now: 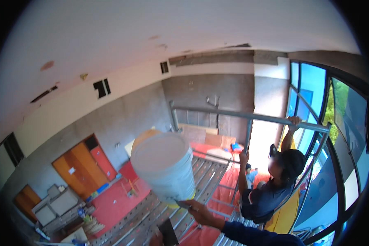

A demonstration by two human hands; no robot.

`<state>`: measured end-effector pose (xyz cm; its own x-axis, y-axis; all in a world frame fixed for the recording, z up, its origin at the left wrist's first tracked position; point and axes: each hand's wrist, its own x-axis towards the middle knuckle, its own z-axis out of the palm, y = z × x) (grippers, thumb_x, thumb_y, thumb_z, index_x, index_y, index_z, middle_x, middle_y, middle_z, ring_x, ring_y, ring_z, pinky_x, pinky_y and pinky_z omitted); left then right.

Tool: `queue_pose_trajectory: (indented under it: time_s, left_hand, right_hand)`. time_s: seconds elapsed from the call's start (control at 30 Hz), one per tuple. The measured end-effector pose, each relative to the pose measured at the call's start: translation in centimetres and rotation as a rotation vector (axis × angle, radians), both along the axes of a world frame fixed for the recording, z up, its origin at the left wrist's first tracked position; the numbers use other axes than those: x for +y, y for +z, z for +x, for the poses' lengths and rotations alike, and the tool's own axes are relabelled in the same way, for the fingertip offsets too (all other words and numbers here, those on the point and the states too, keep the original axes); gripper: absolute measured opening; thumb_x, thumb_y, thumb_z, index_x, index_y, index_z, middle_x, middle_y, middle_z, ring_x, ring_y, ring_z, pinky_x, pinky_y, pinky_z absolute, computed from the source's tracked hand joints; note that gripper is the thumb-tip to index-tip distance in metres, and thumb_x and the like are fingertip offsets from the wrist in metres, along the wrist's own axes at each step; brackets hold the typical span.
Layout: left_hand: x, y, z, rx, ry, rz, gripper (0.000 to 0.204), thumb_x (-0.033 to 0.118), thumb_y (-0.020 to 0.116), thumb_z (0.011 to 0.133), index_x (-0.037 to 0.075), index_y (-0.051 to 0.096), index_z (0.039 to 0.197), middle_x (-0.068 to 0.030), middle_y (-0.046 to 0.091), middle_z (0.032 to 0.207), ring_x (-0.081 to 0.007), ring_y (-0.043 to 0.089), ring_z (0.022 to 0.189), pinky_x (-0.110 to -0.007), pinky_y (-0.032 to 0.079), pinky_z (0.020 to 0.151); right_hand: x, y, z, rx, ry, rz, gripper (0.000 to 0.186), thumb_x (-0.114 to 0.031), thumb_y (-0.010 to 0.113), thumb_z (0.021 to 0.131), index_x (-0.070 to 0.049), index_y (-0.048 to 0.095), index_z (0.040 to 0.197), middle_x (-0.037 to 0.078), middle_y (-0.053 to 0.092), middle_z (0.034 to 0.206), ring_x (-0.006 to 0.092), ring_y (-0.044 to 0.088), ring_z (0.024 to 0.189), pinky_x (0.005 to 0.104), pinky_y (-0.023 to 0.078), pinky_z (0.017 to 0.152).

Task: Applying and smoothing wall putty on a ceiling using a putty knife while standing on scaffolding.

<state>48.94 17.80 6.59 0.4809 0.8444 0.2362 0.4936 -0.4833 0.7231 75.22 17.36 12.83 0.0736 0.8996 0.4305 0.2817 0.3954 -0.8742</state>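
My right hand (197,212) is closed on a small flat metal scraper (180,203), whose blade is at the lower side of a tall pale bucket (166,172) with a grey-topped round lid (160,149). The bucket stands upright on the perforated metal scaffold deck (209,184). My left hand (155,238), partly cut off at the lower edge, grips a dark rectangular plate (167,230) below the bucket.
A co-worker (274,184) at the right holds the scaffold's tubular railing (233,114). Beyond are tall windows (344,106), wooden doors (76,166), stacked grey items (59,203) and red floor covering (110,205) far below. A second person (252,176) is lower down. The ceiling (172,24) hangs close above.
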Motion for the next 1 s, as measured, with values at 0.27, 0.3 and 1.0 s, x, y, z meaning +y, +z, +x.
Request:
queue_pose_trajectory:
  time_s: [0.27, 0.3, 1.0]
  left_hand:
    - [5.8, 12.2, -2.7, -0.554, 0.042, -0.378, 0.013, 0.011, 0.052, 0.086, 0.003, 0.054, 0.096, -0.0001, 0.054, 0.08, -0.0084, 0.051, 0.074, -0.024, 0.041, 0.067]
    - [6.6, 13.2, -2.5, -0.557, 0.008, -0.408, 0.012, 0.011, 0.053, 0.085, 0.002, 0.055, 0.093, 0.0003, 0.054, 0.08, -0.0077, 0.051, 0.075, -0.022, 0.041, 0.065]
    - [26.8, 23.0, 6.8, 0.181, 0.448, 0.44, 0.051, 0.049, 0.066, 0.075, -0.002, 0.063, 0.08, -0.0151, 0.061, 0.072, -0.0211, 0.06, 0.067, -0.032, 0.046, 0.061]
  right_hand:
    - [0.3, 1.0, 1.9, 0.396, -0.128, -0.097, 0.02, -0.011, 0.056, 0.085, 0.0, 0.057, 0.102, -0.002, 0.056, 0.081, 0.0041, 0.049, 0.075, 0.0203, 0.043, 0.067]
    - [0.3, 1.5, 1.8, 0.485, -0.145, -0.101, 0.019, -0.011, 0.056, 0.086, 0.0, 0.057, 0.101, -0.002, 0.057, 0.082, 0.0044, 0.05, 0.076, 0.0207, 0.043, 0.068]
    - [12.4, 6.8, 15.9, 1.261, -0.035, 0.035, 0.027, -0.021, 0.053, 0.088, 0.001, 0.056, 0.105, 0.007, 0.061, 0.097, 0.0182, 0.061, 0.086, 0.0301, 0.051, 0.077]
